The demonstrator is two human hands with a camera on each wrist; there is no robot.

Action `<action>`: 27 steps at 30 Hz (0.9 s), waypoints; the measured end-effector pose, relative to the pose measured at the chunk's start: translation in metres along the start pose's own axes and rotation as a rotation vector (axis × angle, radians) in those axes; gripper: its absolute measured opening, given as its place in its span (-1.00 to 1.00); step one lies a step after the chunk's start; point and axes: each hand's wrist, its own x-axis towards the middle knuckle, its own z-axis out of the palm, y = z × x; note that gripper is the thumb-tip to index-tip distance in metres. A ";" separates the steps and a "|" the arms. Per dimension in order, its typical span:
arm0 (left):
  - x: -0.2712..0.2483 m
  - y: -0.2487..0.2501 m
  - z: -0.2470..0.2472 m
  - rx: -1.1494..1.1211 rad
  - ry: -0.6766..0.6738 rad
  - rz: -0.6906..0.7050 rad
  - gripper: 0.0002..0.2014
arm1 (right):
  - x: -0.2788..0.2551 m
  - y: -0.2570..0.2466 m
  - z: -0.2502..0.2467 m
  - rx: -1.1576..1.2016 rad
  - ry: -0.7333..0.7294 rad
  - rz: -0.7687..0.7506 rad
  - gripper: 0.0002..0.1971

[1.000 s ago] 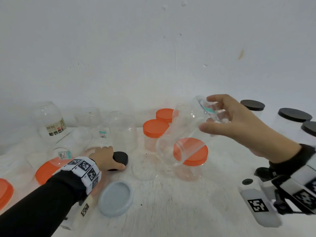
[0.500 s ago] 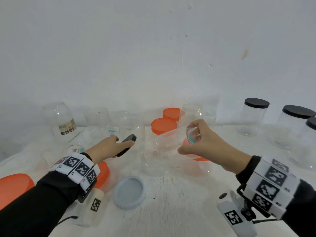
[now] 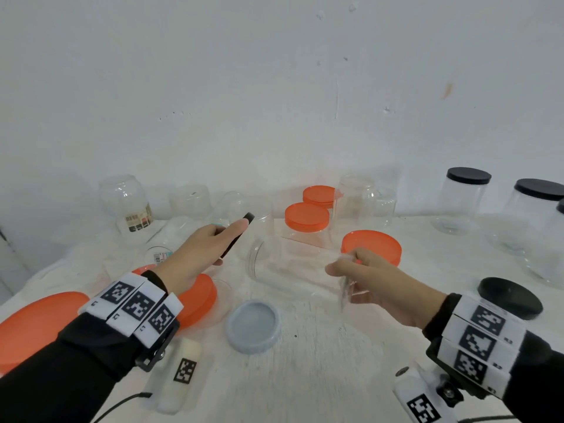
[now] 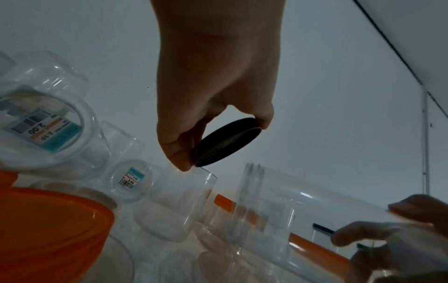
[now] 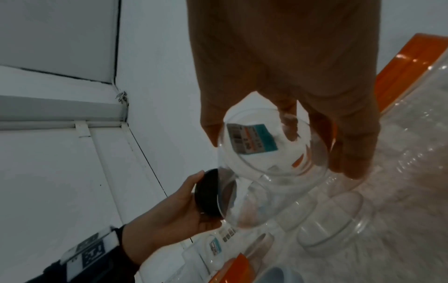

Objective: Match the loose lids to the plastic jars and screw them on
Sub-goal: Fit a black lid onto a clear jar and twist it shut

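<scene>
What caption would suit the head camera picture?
Left hand brings a small black lid toward the mouth of a clear jar held sideways by the right hand.

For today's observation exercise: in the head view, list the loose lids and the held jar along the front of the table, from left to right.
Large orange lid → orange lid under the left wrist → grey lid → clear jar held on its side by the right hand → black lid.

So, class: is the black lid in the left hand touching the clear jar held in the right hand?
Apart. In the left wrist view, wall shows between the black lid and the mouth of the clear jar.
</scene>
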 end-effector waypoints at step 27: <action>-0.035 0.037 0.035 -0.033 -0.090 0.171 -0.31 | 0.017 0.024 0.017 -0.518 -0.160 0.019 -0.06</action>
